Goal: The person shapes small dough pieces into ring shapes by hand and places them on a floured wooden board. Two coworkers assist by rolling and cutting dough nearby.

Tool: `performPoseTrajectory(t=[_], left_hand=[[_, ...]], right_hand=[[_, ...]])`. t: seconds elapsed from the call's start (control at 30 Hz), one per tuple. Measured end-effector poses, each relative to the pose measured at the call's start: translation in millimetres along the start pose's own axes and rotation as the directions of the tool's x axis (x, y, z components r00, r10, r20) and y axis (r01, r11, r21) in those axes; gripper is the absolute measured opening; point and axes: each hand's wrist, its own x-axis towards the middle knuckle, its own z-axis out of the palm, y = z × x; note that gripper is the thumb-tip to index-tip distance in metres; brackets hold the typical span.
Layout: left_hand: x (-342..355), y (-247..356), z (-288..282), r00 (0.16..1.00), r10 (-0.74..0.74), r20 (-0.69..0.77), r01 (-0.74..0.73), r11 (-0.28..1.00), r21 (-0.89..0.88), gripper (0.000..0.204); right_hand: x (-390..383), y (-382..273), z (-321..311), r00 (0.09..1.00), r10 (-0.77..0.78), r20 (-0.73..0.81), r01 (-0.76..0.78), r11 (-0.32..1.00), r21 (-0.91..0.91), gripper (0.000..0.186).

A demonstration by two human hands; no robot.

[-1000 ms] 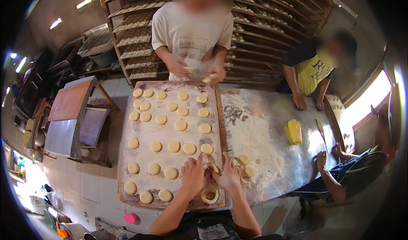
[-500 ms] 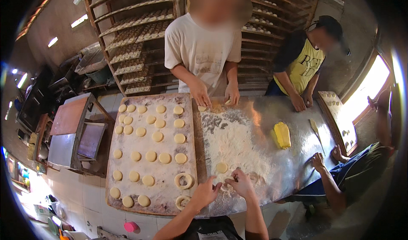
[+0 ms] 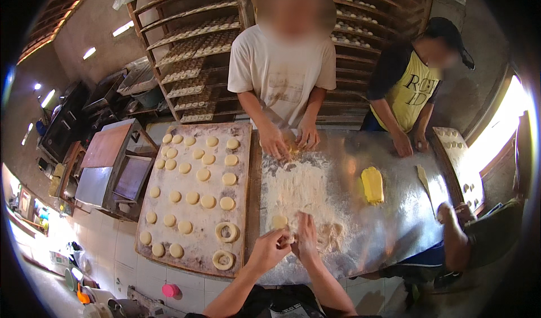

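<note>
Over the floured table, my left hand (image 3: 270,249) is closed, its thumb and fingertips pinching a small piece of pale dough (image 3: 290,239). My right hand (image 3: 306,242) is against the same piece from the other side, thumb on it and fingers pointing away from me. The fingers hide most of the dough's shape. Just beyond my left fingertips a flat round of dough (image 3: 279,221) lies in the flour (image 3: 293,185). To the left, a wooden board (image 3: 194,216) bears several dough rounds (image 3: 208,201) and two dough rings (image 3: 227,232) near its right edge.
Across the table (image 3: 344,233), a person in a pale shirt (image 3: 282,76) works with both hands at its far edge. A yellow block (image 3: 372,185) and a flat scraper-like tool (image 3: 424,183) lie to the right. Two more people stand there, beside another board (image 3: 459,160).
My hands have come closer together around the dough piece, and my right fingers have straightened. The person opposite has brought their hands together on the table. The view has shifted slightly.
</note>
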Motion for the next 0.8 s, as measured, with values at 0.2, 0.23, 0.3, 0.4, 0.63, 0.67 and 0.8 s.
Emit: performPoseTrajectory(t=[0.2, 0.23, 0.3, 0.4, 0.63, 0.67, 0.8], left_hand=[[-0.7, -1.0, 8.8, 0.807, 0.374, -0.457, -0.261, 0.92, 0.292, 0.048], [-4.0, -1.8, 8.9, 0.799, 0.349, -0.491, -0.258, 0.935, 0.244, 0.047], [-13.8, -5.1, 9.8, 0.862, 0.183, -0.473, -0.392, 0.832, -0.392, 0.041], [-25.8, -13.4, 13.3, 0.901, 0.05, -0.431, -0.425, 0.301, -0.854, 0.031], [-43.1, -36.8, -12.6, 0.772, 0.232, -0.592, -0.154, 0.972, 0.18, 0.023], [-44.2, -38.6, -20.1, 0.771, 0.201, -0.605, -0.145, 0.979, 0.141, 0.024], [-65.1, -42.1, -42.4, 0.753, 0.146, -0.642, -0.157, 0.987, 0.04, 0.027]], right_hand=[[-0.1, 3.3, 5.0, 0.853, -0.101, 0.513, -0.515, -0.001, 0.857, 0.051], [0.1, 1.1, 0.4, 0.817, -0.196, 0.542, -0.571, -0.147, 0.808, 0.05], [0.7, -8.6, -9.3, 0.843, -0.045, 0.536, -0.527, -0.268, 0.806, 0.053], [5.9, -36.7, -13.8, 0.922, 0.114, 0.369, -0.384, 0.378, 0.842, 0.057], [8.9, -76.2, 13.1, 0.873, -0.265, 0.41, -0.296, 0.382, 0.876, 0.087], [7.9, -78.5, 21.0, 0.882, -0.387, 0.271, -0.095, 0.416, 0.905, 0.091], [5.6, -88.6, 40.7, 0.834, -0.473, 0.285, -0.423, -0.215, 0.88, 0.092]])
